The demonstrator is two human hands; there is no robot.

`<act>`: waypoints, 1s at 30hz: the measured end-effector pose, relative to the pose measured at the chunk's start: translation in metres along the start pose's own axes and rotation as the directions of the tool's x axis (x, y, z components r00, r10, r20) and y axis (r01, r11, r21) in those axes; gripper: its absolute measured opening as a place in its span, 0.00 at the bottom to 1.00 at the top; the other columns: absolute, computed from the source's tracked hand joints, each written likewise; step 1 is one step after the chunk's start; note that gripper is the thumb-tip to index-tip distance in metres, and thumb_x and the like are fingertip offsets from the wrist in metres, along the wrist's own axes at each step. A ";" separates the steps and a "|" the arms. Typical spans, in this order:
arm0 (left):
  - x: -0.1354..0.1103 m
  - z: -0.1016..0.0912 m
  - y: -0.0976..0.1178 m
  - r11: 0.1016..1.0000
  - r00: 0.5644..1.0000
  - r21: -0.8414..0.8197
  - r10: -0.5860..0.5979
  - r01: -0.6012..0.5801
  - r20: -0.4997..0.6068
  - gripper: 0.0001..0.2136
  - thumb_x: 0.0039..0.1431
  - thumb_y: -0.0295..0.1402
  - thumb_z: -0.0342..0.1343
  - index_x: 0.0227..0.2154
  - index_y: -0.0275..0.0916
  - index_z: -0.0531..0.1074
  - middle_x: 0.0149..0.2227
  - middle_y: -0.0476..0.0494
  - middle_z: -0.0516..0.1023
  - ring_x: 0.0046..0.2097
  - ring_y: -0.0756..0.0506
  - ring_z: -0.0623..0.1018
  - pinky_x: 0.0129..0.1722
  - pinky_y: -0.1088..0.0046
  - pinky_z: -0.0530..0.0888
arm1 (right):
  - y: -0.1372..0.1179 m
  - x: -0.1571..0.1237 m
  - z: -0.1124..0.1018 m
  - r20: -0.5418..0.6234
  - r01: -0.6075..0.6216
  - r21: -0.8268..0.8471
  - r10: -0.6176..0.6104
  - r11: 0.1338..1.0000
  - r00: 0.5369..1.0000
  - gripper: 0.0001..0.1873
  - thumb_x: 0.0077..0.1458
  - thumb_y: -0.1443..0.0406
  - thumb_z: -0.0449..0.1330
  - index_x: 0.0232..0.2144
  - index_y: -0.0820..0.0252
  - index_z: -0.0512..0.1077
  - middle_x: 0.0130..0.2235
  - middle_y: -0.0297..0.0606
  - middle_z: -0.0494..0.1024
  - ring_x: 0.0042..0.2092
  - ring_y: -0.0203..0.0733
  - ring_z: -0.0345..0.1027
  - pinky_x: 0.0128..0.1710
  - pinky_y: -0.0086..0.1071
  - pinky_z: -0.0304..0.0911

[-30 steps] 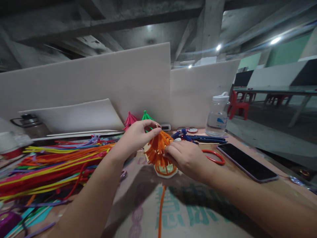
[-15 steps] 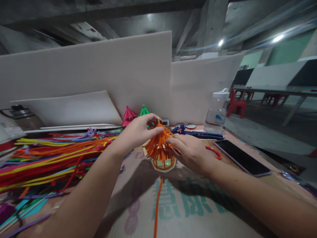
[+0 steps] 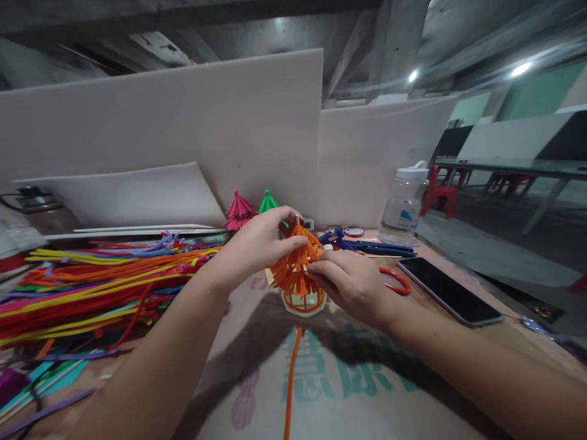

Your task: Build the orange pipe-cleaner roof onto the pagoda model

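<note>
An orange pipe-cleaner pavilion model stands in the middle, with two tiers of fringed roof, thin posts and a pale many-sided base. A light stick pokes out of its peak. My left hand curls round the upper roof from the left, thumb in front and fingers partly hidden behind. On the right side, my right hand is closed on the roof's edge; its fingertips are partly hidden by the strands. In front of the base lies a loose orange pipe cleaner.
Many coloured pipe cleaners are heaped at the left. Pink and green fringed roofs stand behind. A blue glue gun, red-handled scissors, a phone and a water bottle sit at the right.
Both hands stay at the orange roof. My right fingers have drawn in slightly at its right edge. The whole view has shifted a little.
</note>
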State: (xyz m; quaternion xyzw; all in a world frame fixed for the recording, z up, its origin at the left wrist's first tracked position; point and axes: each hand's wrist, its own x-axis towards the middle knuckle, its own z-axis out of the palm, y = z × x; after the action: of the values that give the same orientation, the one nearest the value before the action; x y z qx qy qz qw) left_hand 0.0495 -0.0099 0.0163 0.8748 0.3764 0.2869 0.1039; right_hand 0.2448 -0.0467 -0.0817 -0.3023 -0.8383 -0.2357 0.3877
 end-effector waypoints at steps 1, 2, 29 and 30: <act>0.000 0.000 0.000 1.000 1.000 0.000 0.001 -0.001 0.000 0.11 0.58 0.38 0.58 0.41 0.40 0.72 0.44 0.45 0.79 0.44 0.43 0.78 0.46 0.67 0.71 | 0.000 0.000 0.000 -0.003 -0.013 0.015 0.013 1.000 1.000 0.10 0.68 0.64 0.53 0.39 0.60 0.74 0.36 0.40 0.80 0.36 0.40 0.71 0.36 0.33 0.60; 0.000 0.000 0.000 1.000 1.000 0.000 0.002 -0.002 -0.001 0.10 0.58 0.37 0.58 0.41 0.40 0.72 0.44 0.45 0.79 0.44 0.43 0.78 0.46 0.67 0.71 | -0.001 0.001 0.000 -0.007 -0.025 0.030 0.025 0.999 1.000 0.10 0.68 0.64 0.53 0.39 0.60 0.74 0.36 0.40 0.80 0.36 0.40 0.72 0.37 0.33 0.61; 0.003 -0.003 -0.004 0.994 0.998 -0.099 -0.052 0.054 0.028 0.12 0.62 0.37 0.53 0.44 0.37 0.75 0.45 0.42 0.80 0.46 0.43 0.79 0.47 0.66 0.73 | 0.011 0.015 -0.005 -0.030 -0.343 0.376 0.382 0.861 0.924 0.07 0.62 0.62 0.59 0.38 0.60 0.73 0.34 0.39 0.78 0.32 0.39 0.69 0.32 0.31 0.62; 0.004 -0.003 -0.004 0.993 0.998 -0.103 -0.053 0.055 0.031 0.12 0.62 0.37 0.54 0.44 0.37 0.75 0.46 0.42 0.80 0.46 0.43 0.78 0.47 0.66 0.73 | 0.010 0.019 -0.006 0.014 -0.414 0.434 0.454 0.800 0.891 0.07 0.61 0.63 0.59 0.37 0.60 0.74 0.35 0.39 0.79 0.33 0.39 0.70 0.33 0.31 0.63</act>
State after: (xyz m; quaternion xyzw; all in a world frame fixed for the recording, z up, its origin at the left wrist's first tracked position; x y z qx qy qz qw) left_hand 0.0474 -0.0043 0.0184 0.8616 0.3830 0.2910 0.1622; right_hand 0.2451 -0.0372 -0.0618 -0.3830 -0.7589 0.0346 0.5255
